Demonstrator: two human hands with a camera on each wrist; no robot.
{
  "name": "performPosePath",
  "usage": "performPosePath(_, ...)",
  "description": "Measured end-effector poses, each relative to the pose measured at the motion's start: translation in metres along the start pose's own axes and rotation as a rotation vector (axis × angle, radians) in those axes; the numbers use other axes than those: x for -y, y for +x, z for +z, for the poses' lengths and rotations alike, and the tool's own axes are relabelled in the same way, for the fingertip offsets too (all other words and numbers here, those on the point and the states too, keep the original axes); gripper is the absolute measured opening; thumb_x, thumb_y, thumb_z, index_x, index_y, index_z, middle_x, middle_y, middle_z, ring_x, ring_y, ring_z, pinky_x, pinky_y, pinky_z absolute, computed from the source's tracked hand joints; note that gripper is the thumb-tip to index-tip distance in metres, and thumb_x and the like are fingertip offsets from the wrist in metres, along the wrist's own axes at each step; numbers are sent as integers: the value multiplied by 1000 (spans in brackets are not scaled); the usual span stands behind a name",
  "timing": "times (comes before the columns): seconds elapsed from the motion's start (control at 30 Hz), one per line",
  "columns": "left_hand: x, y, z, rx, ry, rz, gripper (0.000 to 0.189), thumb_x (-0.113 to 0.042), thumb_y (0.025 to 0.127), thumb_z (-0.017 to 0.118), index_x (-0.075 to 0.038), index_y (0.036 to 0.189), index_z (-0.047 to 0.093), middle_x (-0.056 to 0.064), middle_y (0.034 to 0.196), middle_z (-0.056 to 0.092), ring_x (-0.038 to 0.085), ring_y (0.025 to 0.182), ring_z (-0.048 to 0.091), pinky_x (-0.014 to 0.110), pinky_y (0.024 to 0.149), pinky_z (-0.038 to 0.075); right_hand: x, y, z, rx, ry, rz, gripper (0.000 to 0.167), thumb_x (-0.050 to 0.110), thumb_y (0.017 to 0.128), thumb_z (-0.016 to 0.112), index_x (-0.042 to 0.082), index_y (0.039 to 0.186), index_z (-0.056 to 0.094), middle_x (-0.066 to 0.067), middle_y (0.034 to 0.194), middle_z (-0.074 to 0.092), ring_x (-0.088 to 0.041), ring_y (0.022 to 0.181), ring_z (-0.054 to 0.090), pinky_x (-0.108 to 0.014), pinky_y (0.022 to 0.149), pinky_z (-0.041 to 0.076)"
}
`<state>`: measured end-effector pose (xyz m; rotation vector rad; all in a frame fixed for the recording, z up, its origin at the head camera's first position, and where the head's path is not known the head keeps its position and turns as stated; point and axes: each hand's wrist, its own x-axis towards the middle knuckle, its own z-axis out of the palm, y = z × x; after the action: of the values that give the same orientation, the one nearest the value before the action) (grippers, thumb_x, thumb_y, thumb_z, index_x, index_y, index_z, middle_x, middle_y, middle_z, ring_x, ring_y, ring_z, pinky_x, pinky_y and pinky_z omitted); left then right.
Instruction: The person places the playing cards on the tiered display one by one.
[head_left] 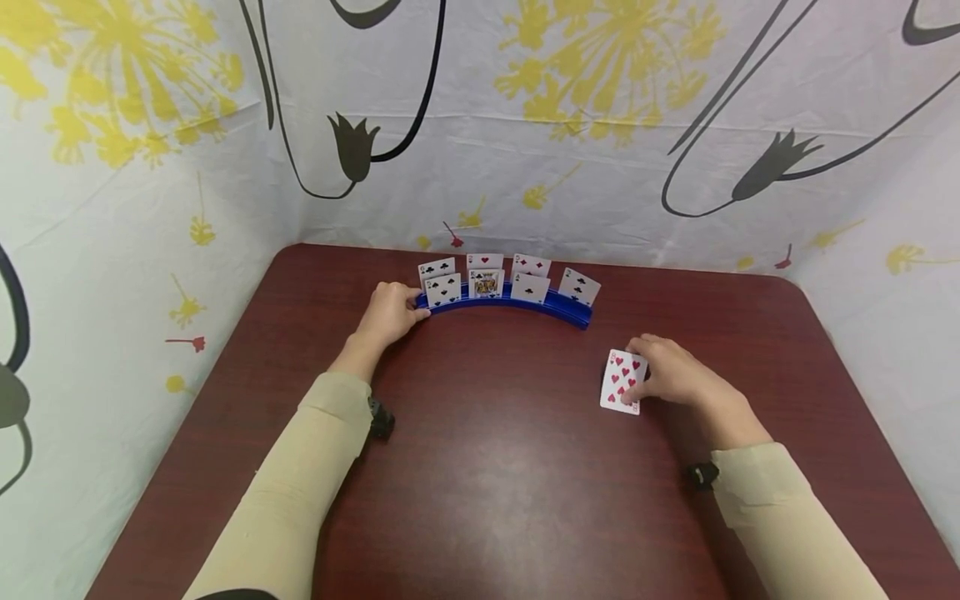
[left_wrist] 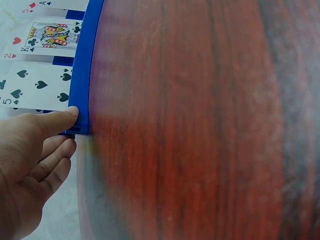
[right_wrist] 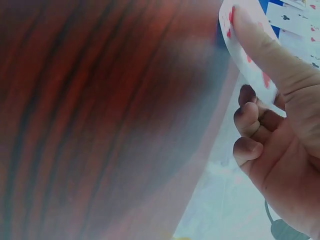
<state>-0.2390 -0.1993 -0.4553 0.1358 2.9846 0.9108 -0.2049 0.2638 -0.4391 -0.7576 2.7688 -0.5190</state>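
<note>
A curved blue card holder (head_left: 551, 310) stands toward the back of the table with several playing cards upright in two rows. The king of clubs (left_wrist: 52, 37) and a spades card (left_wrist: 40, 86) show in its front row. At the holder's left end, my left hand (head_left: 390, 312) grips it, thumb on the front face and other fingers behind or beneath. My right hand (head_left: 675, 371) pinches a hearts playing card (head_left: 617, 379), face up, right of the holder and apart from it. In the right wrist view, the thumb lies across this card (right_wrist: 265, 75), which bows slightly.
The dark red-brown wooden table (head_left: 480, 467) has its back edge close behind the holder. White cloth (head_left: 480, 167) with yellow flowers and dark stems hangs around the back and sides. A small black device (head_left: 381, 419) is on the left wrist, another (head_left: 702, 476) on the right.
</note>
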Motion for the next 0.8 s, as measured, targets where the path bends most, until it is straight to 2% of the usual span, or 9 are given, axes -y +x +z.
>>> performPosePath(0.07,0,0,0,0,-2,-3,45,-17,92,77,1,133,65,21,115,71,27,98,70,42,86,58,1,1,-2,-29,2,-24,57,22,72,93,-5,110,62,-4,83,61,-16,69,52,-36,65,46)
performPosePath(0.17,0,0,0,2,-2,-6,46,-17,93,76,1,133,65,21,116,71,27,99,70,42,87,58,2,2,-5,-92,-2,-66,37,15,86,83,-3,107,59,0,70,56,-14,62,48,-34,60,42)
performPosePath(0.27,-1,0,0,1,-1,-3,46,-17,93,77,0,133,65,21,116,71,27,99,70,42,86,59,3,4,-7,-166,-7,-109,22,10,93,74,-1,104,58,0,68,56,-15,60,48,-35,59,42)
performPosePath(0.53,0,1,0,2,4,0,45,-18,93,77,0,133,66,20,114,71,27,98,70,41,86,59,6,8,-11,-248,6,-130,9,7,100,63,0,104,60,0,71,57,-17,63,50,-37,60,44)
performPosePath(0.8,0,1,0,1,21,6,45,-18,92,77,1,132,66,21,114,71,27,97,69,41,86,58,11,15,-16,-342,3,-142,8,5,101,60,-2,105,61,-3,73,58,-18,62,48,-36,59,42)
